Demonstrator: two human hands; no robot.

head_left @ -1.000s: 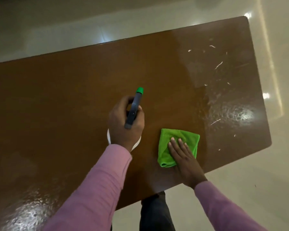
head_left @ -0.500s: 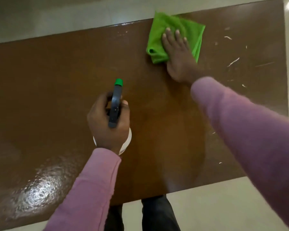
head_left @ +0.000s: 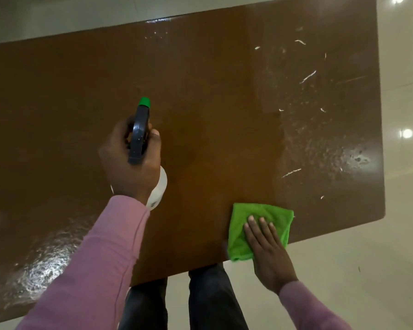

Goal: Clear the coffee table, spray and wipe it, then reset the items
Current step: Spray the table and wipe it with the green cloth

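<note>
A brown coffee table (head_left: 212, 96) fills the view, with wet spray patches and white streaks on its right part. My left hand (head_left: 129, 165) grips a white spray bottle (head_left: 158, 189) with a dark trigger head and green nozzle, held above the table's middle, nozzle pointing away from me. My right hand (head_left: 270, 253) lies flat on a folded green cloth (head_left: 272, 215) pressed to the table at its near edge, right of centre. Part of the cloth hangs over that edge.
Glossy pale floor tiles (head_left: 367, 270) surround the table on the near, right and far sides. My dark trouser legs (head_left: 205, 303) stand against the table's near edge. A wet glare patch (head_left: 43, 265) lies on the near left of the table.
My right hand has dragged the green cloth from the table's far edge back to its near edge. The left hand with the spray bottle has barely moved.
</note>
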